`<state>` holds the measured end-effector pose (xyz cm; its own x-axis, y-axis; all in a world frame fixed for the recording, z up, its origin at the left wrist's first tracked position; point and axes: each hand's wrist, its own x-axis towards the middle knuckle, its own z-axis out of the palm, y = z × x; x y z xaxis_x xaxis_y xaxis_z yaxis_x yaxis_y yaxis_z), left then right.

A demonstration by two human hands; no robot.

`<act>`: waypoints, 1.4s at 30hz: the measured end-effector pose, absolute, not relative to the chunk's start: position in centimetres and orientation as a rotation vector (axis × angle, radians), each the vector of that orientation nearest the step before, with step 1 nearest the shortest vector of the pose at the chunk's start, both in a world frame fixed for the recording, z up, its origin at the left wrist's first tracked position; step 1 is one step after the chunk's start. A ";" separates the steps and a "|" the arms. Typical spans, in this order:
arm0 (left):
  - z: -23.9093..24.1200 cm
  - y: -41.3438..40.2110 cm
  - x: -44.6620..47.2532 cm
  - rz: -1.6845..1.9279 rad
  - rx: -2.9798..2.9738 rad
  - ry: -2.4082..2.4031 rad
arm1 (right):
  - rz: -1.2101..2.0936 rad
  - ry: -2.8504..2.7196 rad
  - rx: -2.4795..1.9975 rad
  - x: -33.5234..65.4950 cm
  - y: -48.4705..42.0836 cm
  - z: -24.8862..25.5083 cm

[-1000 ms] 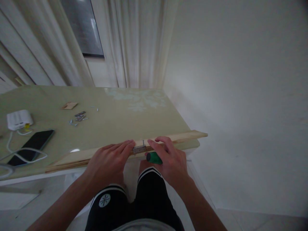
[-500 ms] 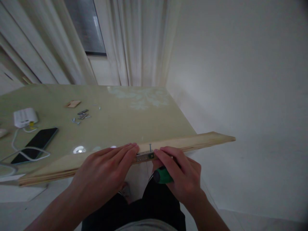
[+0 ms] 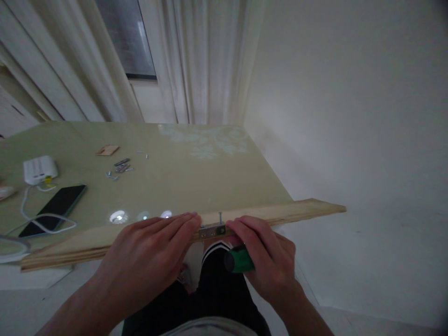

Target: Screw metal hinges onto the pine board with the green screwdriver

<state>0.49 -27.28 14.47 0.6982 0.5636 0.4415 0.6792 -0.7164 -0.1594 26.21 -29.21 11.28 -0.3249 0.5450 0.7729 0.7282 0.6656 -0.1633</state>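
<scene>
A long pale wooden board [image 3: 294, 210] lies across the near edge of the table, and a small metal bracket [image 3: 212, 230] sits on its front edge. One screw [image 3: 220, 217] stands upright at the bracket's right end. My left hand [image 3: 150, 252] is closed over the board, fingers together, tips at the bracket's left end; its thumb is hidden. My right hand [image 3: 269, 256] keeps a green and black screwdriver handle [image 3: 240, 259] in its palm, while the forefinger touches the board beside the bracket's right end. The screwdriver's shaft is hidden.
On the green table [image 3: 196, 182] lie loose screws and metal fittings [image 3: 122, 167], a small wooden piece [image 3: 107, 150], a phone [image 3: 52, 210] with a white cable [image 3: 52, 229] over it, and a white charger [image 3: 40, 170]. A white wall [image 3: 367, 140] rises at the right.
The view has shifted slightly, so the board and both hands appear a little lower. The grips and the upright screw look the same. My knee shows more under the board.
</scene>
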 end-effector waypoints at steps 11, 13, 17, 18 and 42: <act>14.3 -27.2 -0.2 -0.651 -2.602 -0.990 | -0.117 -2.117 -1.129 26.0 -29.2 11.5; 14.4 -27.1 -0.2 -0.651 -2.634 -0.982 | -0.081 -2.140 -1.157 26.0 -29.3 11.7; 14.6 -27.0 -0.4 -0.603 -2.687 -1.006 | -0.034 -2.161 -1.188 25.9 -29.5 12.0; 14.6 -27.0 -0.4 -0.586 -2.700 -1.012 | -0.025 -2.161 -1.197 25.9 -29.6 12.1; 10.7 -27.8 -1.2 -0.796 -2.400 -0.684 | -0.479 -1.935 -0.942 25.5 -29.4 8.4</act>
